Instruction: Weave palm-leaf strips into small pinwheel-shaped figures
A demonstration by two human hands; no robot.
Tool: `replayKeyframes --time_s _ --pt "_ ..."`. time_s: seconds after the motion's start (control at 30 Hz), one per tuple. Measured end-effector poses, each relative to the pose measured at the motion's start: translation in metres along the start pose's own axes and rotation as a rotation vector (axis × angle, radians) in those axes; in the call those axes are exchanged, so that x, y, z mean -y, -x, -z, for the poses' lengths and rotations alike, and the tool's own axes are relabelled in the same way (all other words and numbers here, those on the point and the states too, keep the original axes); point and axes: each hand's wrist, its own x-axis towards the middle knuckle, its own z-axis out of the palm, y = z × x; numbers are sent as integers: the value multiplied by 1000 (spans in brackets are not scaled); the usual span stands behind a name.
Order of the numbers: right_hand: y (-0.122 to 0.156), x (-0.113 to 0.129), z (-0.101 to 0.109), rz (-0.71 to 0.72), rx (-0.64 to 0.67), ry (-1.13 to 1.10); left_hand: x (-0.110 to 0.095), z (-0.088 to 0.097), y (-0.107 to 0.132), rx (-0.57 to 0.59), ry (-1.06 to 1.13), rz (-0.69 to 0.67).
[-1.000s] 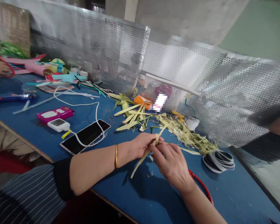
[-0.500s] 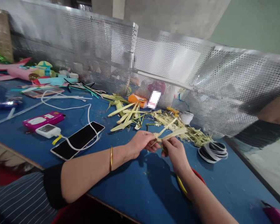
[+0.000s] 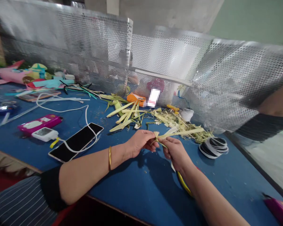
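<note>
Over the blue table [image 3: 141,194], both my hands pinch a pale folded leaf strip [image 3: 179,133] between them. My left hand [image 3: 141,142], with a gold bangle on its wrist, grips the folded end of the strip. My right hand [image 3: 175,150] is closed on the same fold from the right. The strip's long ends point right, above a heap of leaf trimmings [image 3: 181,124]. Under my right forearm lie scissors with a yellow and red handle [image 3: 182,183], mostly hidden.
Green-yellow leaf pieces [image 3: 126,114] lie behind my hands. A black phone [image 3: 76,142] on a white cable, a white charger [image 3: 41,134] and a pink device [image 3: 39,121] sit left. A black-white tape coil [image 3: 213,147] is right. A perforated metal screen [image 3: 169,66] runs along the back. Another person's sleeve [image 3: 261,125] shows far right.
The strip's long ends have swung from hanging down-left to pointing up and right. Both hands stayed on the fold while the view shifted right.
</note>
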Motion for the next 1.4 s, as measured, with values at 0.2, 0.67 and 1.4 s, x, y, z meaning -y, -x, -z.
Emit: replayKeyframes --time_s 0.2,0.67,1.4 --pt "7 10 11 150 87 185 -6 3 -3 -223 107 49" --pt "16 17 19 950 -169 777 1 -3 2 -61 -178 -6" --pt "23 41 40 219 413 194 -5 1 3 80 -81 114"
